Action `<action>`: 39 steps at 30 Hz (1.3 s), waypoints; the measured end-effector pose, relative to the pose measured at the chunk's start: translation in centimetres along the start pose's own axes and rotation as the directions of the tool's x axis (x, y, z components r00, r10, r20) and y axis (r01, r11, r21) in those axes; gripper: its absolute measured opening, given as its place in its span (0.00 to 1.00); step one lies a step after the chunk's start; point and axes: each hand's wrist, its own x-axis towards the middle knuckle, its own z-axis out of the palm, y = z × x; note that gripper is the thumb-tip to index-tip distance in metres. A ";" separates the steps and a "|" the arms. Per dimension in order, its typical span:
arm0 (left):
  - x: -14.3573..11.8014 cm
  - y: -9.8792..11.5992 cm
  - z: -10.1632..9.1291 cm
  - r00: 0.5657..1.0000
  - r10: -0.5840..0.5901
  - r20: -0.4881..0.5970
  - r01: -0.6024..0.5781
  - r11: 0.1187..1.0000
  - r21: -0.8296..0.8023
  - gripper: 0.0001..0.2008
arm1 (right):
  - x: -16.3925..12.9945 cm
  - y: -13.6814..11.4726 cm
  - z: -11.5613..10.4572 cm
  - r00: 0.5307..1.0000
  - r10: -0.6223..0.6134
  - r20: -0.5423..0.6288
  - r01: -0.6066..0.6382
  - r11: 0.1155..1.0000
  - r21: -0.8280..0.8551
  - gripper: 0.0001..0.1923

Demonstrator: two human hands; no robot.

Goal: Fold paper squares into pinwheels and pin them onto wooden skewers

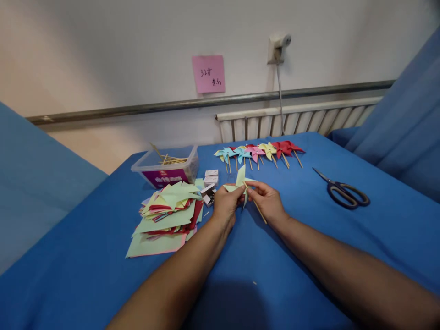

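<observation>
My left hand [225, 204] and my right hand [267, 199] meet over the blue cloth, both holding one pale green paper pinwheel [239, 179]. The left hand pinches the folded paper. The right hand grips the thin wooden stick [258, 209] that runs down and to the right from the pinwheel's centre. Left of my hands lies a loose stack of cut paper pieces [167, 217], mostly pale green with red and pink showing between.
A row of several finished pinwheels [258, 152] lies behind my hands. A clear plastic box of wooden sticks [167, 166] stands at the back left, small white boxes [210, 179] beside it. Scissors [345, 191] lie to the right. A radiator [295, 120] and pink note [208, 73] are on the wall.
</observation>
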 end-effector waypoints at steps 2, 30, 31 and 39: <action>0.5 -0.3 -0.2 1.000 0.018 -0.006 -0.018 0.999 0.036 0.19 | 0.2 0.4 0.1 1.000 0.016 -0.007 -0.016 1.000 -0.002 0.18; 1.9 -0.9 -2.5 0.997 0.061 -0.038 -0.059 0.997 0.058 0.22 | 0.7 1.1 1.3 0.979 0.110 0.174 -0.137 0.979 0.149 0.21; 1.9 -0.9 -2.5 0.998 0.057 -0.040 -0.054 0.997 0.052 0.22 | 0.7 1.0 1.3 0.978 0.111 0.179 -0.139 0.979 0.152 0.20; 1.6 -0.8 -2.5 0.998 0.062 -0.021 -0.062 0.998 0.005 0.18 | 0.6 0.2 1.2 0.969 0.133 0.209 -0.171 0.969 0.177 0.19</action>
